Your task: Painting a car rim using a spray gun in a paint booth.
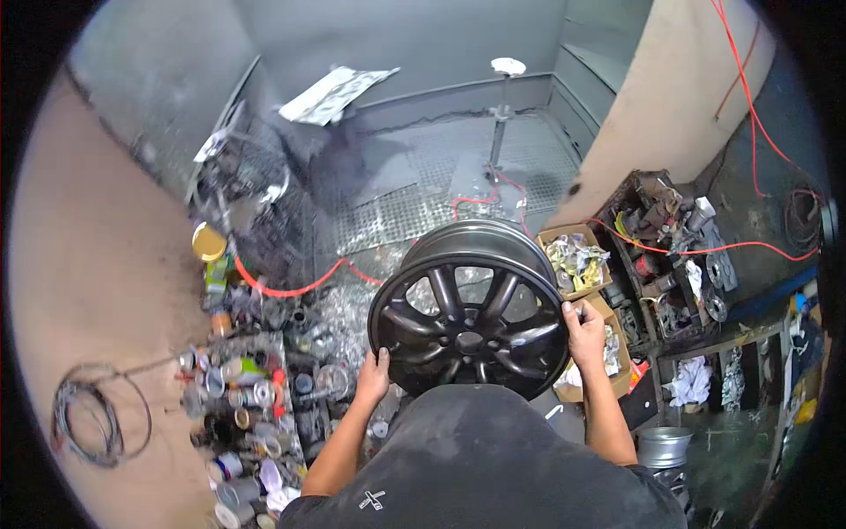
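Observation:
A dark, glossy multi-spoke wheel rim (452, 316) is held up in front of my body, its spoked face turned toward me. At its lower left edge my left hand (374, 377) grips the rim, thumb on the face side and the other fingers mostly hidden. My right hand (582, 330) is closed round the right edge, with fingers wrapped behind it. My torso in a dark shirt covers the rim's lowest part.
Cans and cups (251, 397) crowd the left. A red hose (300, 291) crosses the floor. Cardboard boxes (577, 260) and a cluttered shelf (661, 256) stand at right, a silver wheel rim (664, 447) below. Farther off are a stand (500, 132) and a pale panel (335, 94).

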`<action>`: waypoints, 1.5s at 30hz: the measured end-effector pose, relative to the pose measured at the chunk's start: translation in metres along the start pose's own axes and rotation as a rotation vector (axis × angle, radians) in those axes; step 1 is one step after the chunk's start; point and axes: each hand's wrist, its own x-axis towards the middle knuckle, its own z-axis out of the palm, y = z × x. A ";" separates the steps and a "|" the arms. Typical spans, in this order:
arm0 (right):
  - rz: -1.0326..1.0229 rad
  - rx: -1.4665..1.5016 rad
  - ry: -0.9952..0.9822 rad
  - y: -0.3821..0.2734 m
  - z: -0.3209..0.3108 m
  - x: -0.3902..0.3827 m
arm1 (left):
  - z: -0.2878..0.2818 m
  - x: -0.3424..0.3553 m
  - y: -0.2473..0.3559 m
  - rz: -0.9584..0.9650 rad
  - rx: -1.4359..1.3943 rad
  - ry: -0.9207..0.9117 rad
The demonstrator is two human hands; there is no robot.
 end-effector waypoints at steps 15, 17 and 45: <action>-0.239 -0.138 -0.051 -0.024 0.004 0.011 | 0.016 -0.028 -0.020 -0.284 -0.447 -0.094; -0.235 -0.175 -0.048 -0.039 0.010 0.010 | 0.020 -0.031 -0.030 -0.297 -0.474 -0.067; -0.001 0.386 0.077 -0.091 0.006 0.190 | -0.093 0.117 0.244 0.418 -0.016 0.302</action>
